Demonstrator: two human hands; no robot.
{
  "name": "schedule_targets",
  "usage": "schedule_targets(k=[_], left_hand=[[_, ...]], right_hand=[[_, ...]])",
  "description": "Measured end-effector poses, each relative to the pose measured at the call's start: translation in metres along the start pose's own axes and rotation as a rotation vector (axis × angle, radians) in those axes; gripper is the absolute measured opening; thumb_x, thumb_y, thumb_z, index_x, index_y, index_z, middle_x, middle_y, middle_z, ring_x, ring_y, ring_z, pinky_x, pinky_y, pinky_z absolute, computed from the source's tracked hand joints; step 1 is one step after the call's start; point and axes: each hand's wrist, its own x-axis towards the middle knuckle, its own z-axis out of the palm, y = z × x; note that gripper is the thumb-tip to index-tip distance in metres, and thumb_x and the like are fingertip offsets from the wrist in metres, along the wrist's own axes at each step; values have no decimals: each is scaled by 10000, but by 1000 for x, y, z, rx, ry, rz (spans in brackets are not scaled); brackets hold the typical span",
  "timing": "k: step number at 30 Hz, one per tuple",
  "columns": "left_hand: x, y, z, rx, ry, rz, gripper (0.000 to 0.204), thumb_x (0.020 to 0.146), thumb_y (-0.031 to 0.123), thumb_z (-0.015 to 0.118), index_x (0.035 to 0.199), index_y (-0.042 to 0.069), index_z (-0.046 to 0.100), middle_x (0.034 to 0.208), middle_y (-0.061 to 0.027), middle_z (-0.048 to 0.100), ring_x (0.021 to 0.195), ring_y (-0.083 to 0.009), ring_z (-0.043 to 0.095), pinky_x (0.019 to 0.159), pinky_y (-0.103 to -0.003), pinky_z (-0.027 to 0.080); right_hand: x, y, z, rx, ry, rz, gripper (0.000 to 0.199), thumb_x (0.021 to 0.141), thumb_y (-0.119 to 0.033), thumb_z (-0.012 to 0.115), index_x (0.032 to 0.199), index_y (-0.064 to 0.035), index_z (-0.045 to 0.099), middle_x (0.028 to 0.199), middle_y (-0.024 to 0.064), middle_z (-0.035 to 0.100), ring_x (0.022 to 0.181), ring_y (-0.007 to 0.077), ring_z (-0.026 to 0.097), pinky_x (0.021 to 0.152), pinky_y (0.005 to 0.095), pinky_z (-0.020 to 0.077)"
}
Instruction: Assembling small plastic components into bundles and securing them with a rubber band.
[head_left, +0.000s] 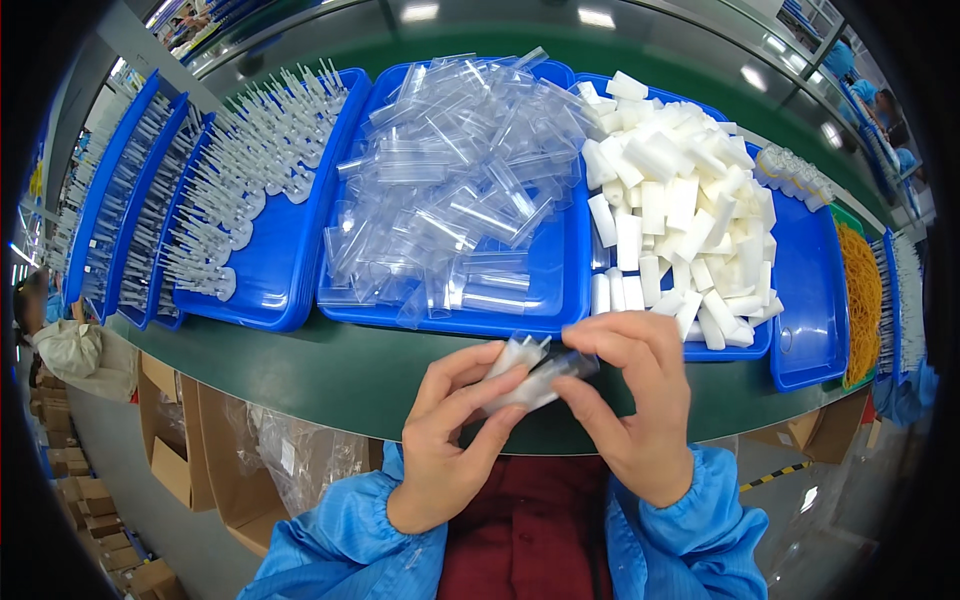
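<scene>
pieces [522, 357], white and blocky, slant up and rightward above the tabletop [390, 372], gripped by the left hand [448, 435]; a clear sleeve [580, 366] at their right end is pinched in the nearer right hand [640, 410], though blur hides whether it surrounds them.

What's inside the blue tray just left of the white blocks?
Clear plastic sleeves, heaped; bare blue tray shows toward the right. Whatever lies beneath the heap is covered.

Passage along green table [285, 362] — blue trays [552, 272] beyond
</scene>
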Motion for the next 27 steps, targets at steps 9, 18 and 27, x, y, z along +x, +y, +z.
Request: schedule_targets(k=[9, 18, 27], left_hand=[[-8, 17, 6, 25, -166, 66, 597, 958, 59, 670, 1497, -47, 437, 1613, -249, 263, 1447, -358, 394, 1023, -392, 520], [0, 13, -4, -423, -276, -279, 646, 1047, 146, 551, 1579, -8, 219, 1549, -201, 383, 1428, -314, 428, 1083, -436, 486], [13, 23, 9, -523, -474, -484, 680, 1089, 314, 488, 1606, 14, 164, 1460, -171, 481, 1228, -274, 611, 1021, -404, 516]], right_hand=[[-8, -17, 11, -478, 24, -129, 728, 767, -302, 807, 1406, -63, 554, 1359, 101, 556, 1239, 258, 547, 1069, 451, 391], [-6, -7, -10, 7, -123, -108, 833, 640, -192, 876, 1382, -52, 524, 1391, 128, 525, 1298, 342, 513, 1066, 473, 399], [-9, -13, -26, -48, -264, -77, 842, 643, -203, 874, 1384, -30, 512, 1430, 136, 506, 1346, 347, 480, 1105, 495, 378]])
